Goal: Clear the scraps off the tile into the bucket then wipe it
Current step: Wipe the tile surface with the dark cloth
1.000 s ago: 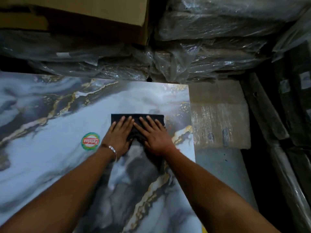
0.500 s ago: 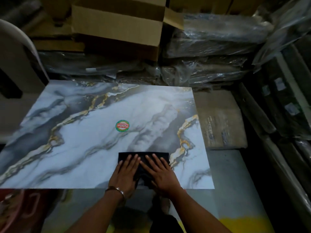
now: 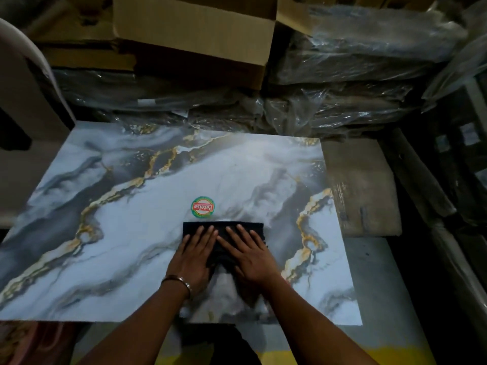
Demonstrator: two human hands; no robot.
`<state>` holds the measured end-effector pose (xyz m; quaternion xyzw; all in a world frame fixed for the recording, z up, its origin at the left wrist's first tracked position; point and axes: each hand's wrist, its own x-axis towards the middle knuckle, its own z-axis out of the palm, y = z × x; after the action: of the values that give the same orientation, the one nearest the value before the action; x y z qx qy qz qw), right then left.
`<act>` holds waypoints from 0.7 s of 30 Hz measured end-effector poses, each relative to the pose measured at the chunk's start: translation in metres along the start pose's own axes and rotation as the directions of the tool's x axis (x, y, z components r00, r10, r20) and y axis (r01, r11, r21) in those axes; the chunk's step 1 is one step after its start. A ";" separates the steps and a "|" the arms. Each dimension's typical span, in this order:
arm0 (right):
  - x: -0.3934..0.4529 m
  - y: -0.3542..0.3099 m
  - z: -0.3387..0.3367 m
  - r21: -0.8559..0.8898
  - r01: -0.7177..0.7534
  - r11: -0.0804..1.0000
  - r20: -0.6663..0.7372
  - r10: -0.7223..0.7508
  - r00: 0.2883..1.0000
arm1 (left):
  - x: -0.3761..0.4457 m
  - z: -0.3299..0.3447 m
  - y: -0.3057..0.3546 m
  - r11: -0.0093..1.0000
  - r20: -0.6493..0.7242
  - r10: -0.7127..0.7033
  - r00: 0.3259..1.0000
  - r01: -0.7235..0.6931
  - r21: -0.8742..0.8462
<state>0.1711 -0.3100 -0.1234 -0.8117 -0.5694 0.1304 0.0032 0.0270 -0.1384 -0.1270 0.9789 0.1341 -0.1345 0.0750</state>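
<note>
A large glossy marble-patterned tile, grey and white with gold veins, lies flat in front of me. A round red and green sticker sits near its middle. Just below the sticker a dark folded cloth lies on the tile. My left hand and my right hand press flat on the cloth side by side, fingers spread and pointing away from me. I see no loose scraps on the tile. A reddish container shows partly at the bottom left, below the tile's near edge.
An open cardboard box and plastic-wrapped bundles are stacked behind the tile. A wrapped flat pack lies against the tile's right edge. A pale curved chair stands at the left. More wrapped stock lines the dark right side.
Both hands drew the cloth back to the tile's near edge, then pushed it forward again up to the sticker. My view has pulled back, showing the whole tile.
</note>
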 end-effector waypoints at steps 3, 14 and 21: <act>0.052 0.019 -0.010 0.011 0.024 1.000 -0.061 -0.023 0.998 | 0.045 -0.014 -0.035 1.000 -0.039 0.000 0.999 0.000 0.004; 0.273 0.114 -0.056 0.001 0.021 1.000 -0.189 -0.020 0.982 | 0.253 -0.077 -0.156 0.995 -0.077 -0.077 0.994 0.081 0.054; 0.362 0.139 -0.070 -0.025 -0.010 1.000 -0.226 0.004 0.974 | 0.322 -0.103 -0.209 0.997 -0.097 -0.073 0.993 0.074 0.008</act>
<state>0.4298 -0.0138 -0.1529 -0.8232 -0.5641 0.0295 0.0569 0.2914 0.1578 -0.1437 0.9791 0.1729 -0.0904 0.0577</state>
